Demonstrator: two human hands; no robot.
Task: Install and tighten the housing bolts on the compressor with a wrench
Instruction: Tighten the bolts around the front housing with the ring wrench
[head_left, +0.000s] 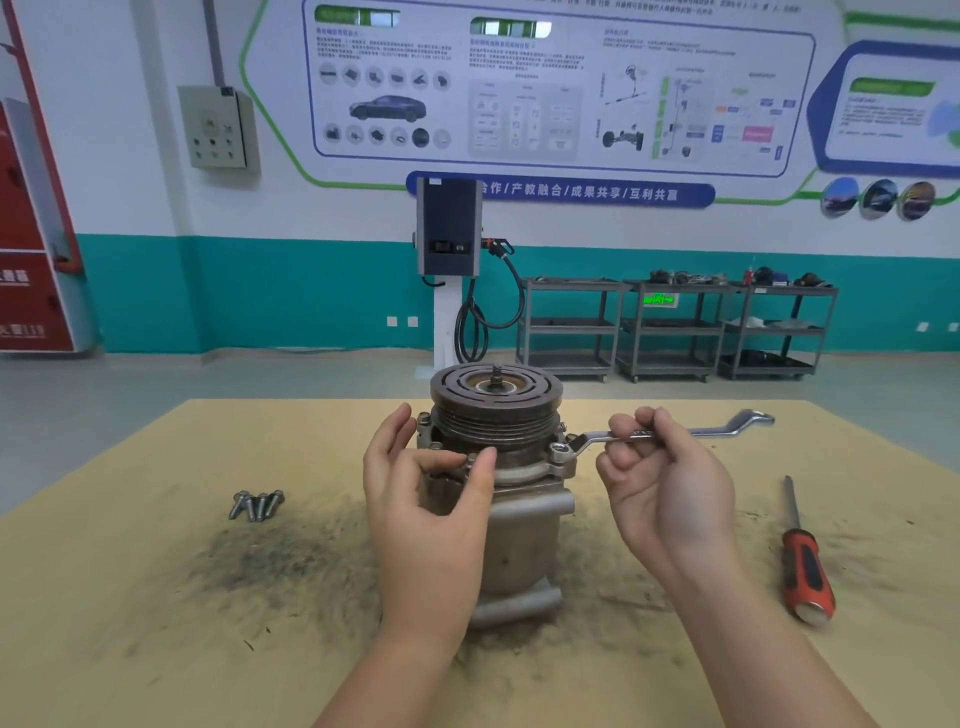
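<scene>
Steel wrench (670, 432), gripped by the right hand (667, 486), sits on a housing bolt (560, 449) of the upright compressor (511, 478) on the tabletop (156, 597); the left hand (426, 499) apparently pinches another bolt.

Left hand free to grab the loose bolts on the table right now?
Probably yes: the left hand only pinches a bolt at the compressor flange, and the loose bolts lie in the open on its side with nothing between.
</scene>
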